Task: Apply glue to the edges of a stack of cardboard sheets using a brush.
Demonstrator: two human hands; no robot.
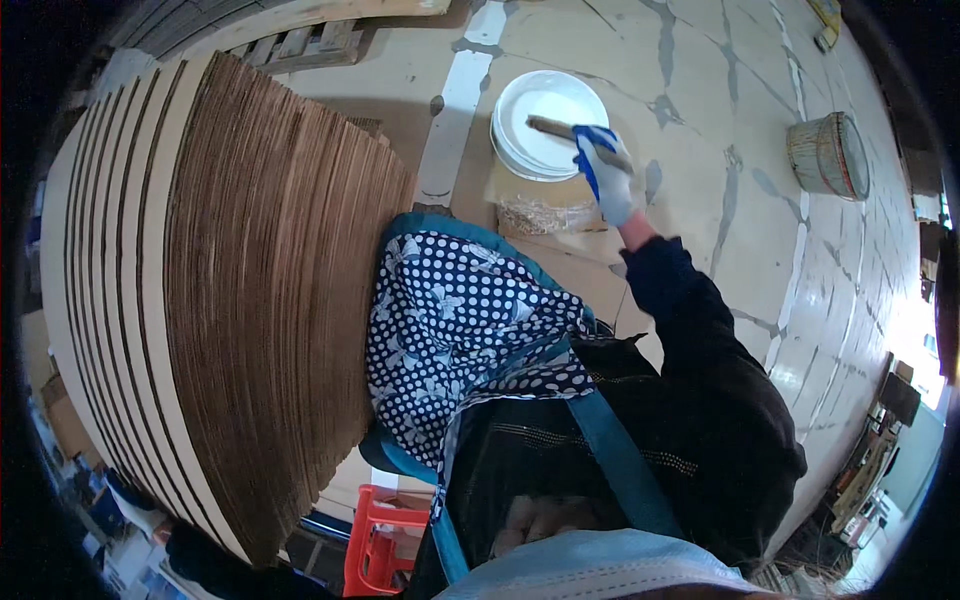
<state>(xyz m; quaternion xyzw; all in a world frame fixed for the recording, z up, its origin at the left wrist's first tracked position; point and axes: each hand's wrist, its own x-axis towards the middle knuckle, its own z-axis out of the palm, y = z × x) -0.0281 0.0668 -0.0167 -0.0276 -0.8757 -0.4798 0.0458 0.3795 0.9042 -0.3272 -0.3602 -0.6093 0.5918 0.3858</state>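
My right hand [606,178], in a white and blue work glove, is closed around a brush [552,127]. The brush's brown end hangs over a white bucket [541,172] with white contents. To my left stands a thick stack of cardboard sheets [270,290], its brown corrugated edges toward me and several pale sheets fanned apart on the far left. My left hand [143,514], gloved too, is by the lower left edge of these sheets. The picture's dark rim blurs its fingers, so their grip is unclear.
The bucket stands by a cardboard-coloured block [545,215] with a ragged edge. A second, stained bucket [830,155] is at the right on the patched floor. A red plastic stool [375,540] stands lower left, and a wooden pallet [315,45] lies beyond the stack.
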